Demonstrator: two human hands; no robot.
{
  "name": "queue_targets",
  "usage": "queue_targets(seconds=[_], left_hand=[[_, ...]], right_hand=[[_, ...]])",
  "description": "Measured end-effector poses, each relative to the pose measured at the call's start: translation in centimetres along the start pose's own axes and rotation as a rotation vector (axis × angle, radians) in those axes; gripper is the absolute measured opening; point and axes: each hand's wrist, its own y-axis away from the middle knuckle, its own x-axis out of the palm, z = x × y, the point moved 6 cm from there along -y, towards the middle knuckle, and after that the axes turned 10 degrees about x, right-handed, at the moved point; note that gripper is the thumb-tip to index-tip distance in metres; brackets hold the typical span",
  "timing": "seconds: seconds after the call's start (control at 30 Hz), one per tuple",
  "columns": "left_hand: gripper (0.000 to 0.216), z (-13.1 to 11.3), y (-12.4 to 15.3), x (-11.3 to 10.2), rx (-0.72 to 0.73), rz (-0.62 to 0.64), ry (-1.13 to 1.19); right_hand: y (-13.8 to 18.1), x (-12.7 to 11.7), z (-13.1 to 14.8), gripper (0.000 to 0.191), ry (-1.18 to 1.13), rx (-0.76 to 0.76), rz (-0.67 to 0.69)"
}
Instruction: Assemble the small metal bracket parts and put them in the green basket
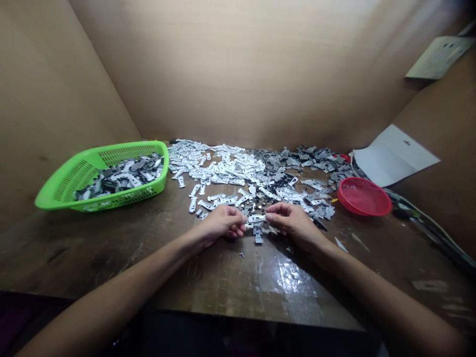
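Observation:
Between my two hands is a small white slotted plastic part (256,218), held just above the near edge of a pile of loose parts. My left hand (225,221) pinches its left end with thumb and fingers. At the other end, the thumb and fingertips of my right hand (292,223) close on the same part. Right below it a grey clip-like piece (258,236) lies on the table. A tiny pin-like piece (241,254) rests nearer to me. Beyond my hands spread many white parts (223,171) and grey parts (312,159), with small black pieces (279,184) among them.
A green basket (55,186) partly filled with mixed parts stands at the left. On the right are a red bowl (364,197), a bent white sheet (396,156) and cables (431,218). Wooden panels (238,69) enclose the table (201,277); a socket box (439,57) hangs upper right.

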Motion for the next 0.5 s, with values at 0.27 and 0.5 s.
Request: queue_targets(seconds=[0.27,0.5], left_hand=[[0.021,-0.9,0.2,0.4,0.081,-0.004,-0.025],[0.031,-1.3,0.4,0.6,0.129,-0.003,-0.120]], right_hand=[[0.0,1.1,-0.5,0.035,0.075,0.055,0.192],[1.0,1.6,1.0,0.027,0.104,-0.100,0.049]])
